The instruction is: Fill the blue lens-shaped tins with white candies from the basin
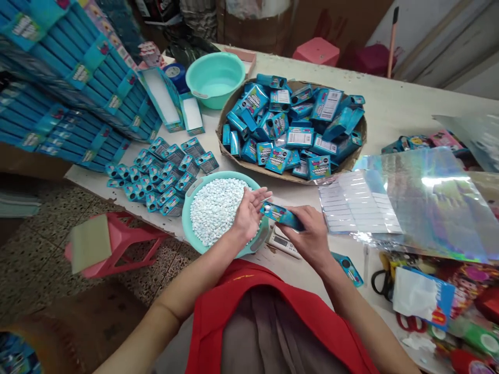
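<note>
My right hand [310, 236] is closed around a small blue candy box [278, 214], holding it level just right of a teal bowl [195, 189] filled with small white candies [216, 208]. My left hand [249, 210] is cupped, palm up, over the bowl's right edge, its fingertips at the box's open end; whether candies lie in the palm is unclear. A white digital scale [283, 244] lies under the hands.
A round cardboard tray [288, 174] heaped with blue boxes sits behind. Rows of filled small boxes [156, 174] lie left of the bowl. Stacked blue cartons [66, 88], an empty teal basin [215, 78], shiny film sheets [424, 202], scissors [384, 283] and a pink stool [117, 244] surround.
</note>
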Motion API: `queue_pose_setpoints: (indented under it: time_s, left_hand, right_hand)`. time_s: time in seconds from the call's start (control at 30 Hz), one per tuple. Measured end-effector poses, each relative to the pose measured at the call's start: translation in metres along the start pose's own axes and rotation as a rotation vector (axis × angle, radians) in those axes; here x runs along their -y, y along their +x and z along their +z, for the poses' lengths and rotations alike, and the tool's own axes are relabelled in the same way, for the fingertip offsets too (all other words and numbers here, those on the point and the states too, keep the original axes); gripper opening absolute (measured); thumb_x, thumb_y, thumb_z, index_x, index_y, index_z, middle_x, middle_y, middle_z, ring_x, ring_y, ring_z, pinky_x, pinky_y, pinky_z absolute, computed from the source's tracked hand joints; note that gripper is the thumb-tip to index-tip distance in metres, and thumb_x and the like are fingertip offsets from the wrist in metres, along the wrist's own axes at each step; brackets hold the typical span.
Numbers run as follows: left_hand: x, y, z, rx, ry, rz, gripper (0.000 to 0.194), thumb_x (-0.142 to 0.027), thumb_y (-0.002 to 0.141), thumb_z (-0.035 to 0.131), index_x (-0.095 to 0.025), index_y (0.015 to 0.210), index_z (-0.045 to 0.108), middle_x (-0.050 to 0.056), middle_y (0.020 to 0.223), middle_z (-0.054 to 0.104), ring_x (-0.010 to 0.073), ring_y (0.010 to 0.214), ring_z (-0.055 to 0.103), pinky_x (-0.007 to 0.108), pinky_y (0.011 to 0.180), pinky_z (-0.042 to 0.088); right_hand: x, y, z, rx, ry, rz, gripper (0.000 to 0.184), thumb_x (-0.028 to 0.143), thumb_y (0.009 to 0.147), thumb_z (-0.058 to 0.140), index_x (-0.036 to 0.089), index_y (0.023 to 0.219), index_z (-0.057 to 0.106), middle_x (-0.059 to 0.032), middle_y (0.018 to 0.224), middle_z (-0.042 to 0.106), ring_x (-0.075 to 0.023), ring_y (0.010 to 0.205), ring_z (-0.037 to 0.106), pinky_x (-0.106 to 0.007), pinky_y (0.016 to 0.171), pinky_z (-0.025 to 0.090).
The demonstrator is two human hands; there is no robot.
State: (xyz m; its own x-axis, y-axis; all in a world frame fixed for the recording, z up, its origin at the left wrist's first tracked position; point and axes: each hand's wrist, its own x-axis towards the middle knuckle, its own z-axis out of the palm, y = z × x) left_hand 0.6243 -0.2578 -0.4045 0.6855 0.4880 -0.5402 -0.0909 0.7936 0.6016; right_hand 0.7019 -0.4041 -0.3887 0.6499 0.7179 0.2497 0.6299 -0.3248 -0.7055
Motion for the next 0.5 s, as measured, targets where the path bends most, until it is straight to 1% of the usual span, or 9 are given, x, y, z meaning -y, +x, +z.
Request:
queue_pose_setpoints:
  time_s: [0.07, 0.13, 0.23, 0.33, 0.4, 0.5]
  left_hand:
    - [0.000, 0.004, 0.003, -0.086, -0.106, -0.031, 0.042, -0.054, 0.081, 0.055, -0.013, 0.081, 0.067, 0.009, 0.085, 0.068, 0.0168, 0.079, 0.064, 0.027, 0.072, 0.049]
    - [0.000, 0.008, 0.001, -0.161, -0.184, -0.039, 0.034, -0.045, 0.081, 0.059, -0.013, 0.072, 0.064, 0.007, 0.074, 0.066, 0.0153, 0.071, 0.063, 0.027, 0.071, 0.049]
    - [0.001, 0.013, -0.004, -0.183, -0.267, -0.033, 0.025, -0.036, 0.080, 0.060, -0.012, 0.071, 0.064, 0.006, 0.072, 0.065, 0.0151, 0.071, 0.063, 0.029, 0.075, 0.048]
    - [0.001, 0.014, -0.004, -0.251, -0.296, -0.056, 0.018, -0.026, 0.079, 0.059, -0.012, 0.067, 0.063, 0.004, 0.068, 0.063, 0.0136, 0.069, 0.062, 0.028, 0.077, 0.048]
    - [0.000, 0.014, -0.002, -0.261, -0.306, -0.066, 0.014, -0.019, 0.078, 0.057, -0.012, 0.067, 0.062, 0.004, 0.067, 0.063, 0.0133, 0.070, 0.062, 0.028, 0.077, 0.048]
    - [-0.008, 0.013, -0.003, -0.224, -0.310, -0.072, 0.004, -0.012, 0.074, 0.059, -0.012, 0.072, 0.062, 0.005, 0.070, 0.063, 0.0132, 0.072, 0.062, 0.027, 0.074, 0.049]
  right_hand:
    - [0.005, 0.009, 0.007, 0.071, -0.067, -0.046, 0.021, 0.033, 0.077, 0.065, 0.025, 0.096, 0.066, -0.0032, 0.081, 0.063, -0.0228, 0.078, 0.058, -0.036, 0.071, 0.041]
    - [0.004, 0.013, 0.013, 0.086, -0.104, -0.063, 0.023, 0.033, 0.078, 0.064, 0.024, 0.099, 0.066, -0.0034, 0.081, 0.062, -0.0230, 0.079, 0.057, -0.036, 0.071, 0.041]
    - [-0.002, 0.014, 0.019, 0.073, -0.125, -0.064, 0.025, 0.034, 0.078, 0.063, 0.025, 0.101, 0.066, -0.0036, 0.083, 0.062, -0.0234, 0.081, 0.057, -0.036, 0.071, 0.040]
    - [-0.007, 0.013, 0.022, 0.085, -0.086, -0.025, 0.023, 0.035, 0.078, 0.063, 0.025, 0.098, 0.066, -0.0030, 0.081, 0.062, -0.0229, 0.078, 0.058, -0.035, 0.069, 0.042]
    - [-0.009, 0.012, 0.024, 0.078, -0.038, 0.006, 0.023, 0.035, 0.078, 0.065, 0.025, 0.098, 0.066, -0.0029, 0.082, 0.064, -0.0225, 0.079, 0.059, -0.035, 0.070, 0.043]
    - [-0.013, 0.007, 0.023, 0.026, 0.037, 0.083, 0.025, 0.039, 0.076, 0.068, 0.025, 0.096, 0.066, -0.0029, 0.086, 0.066, -0.0227, 0.082, 0.059, -0.036, 0.074, 0.044]
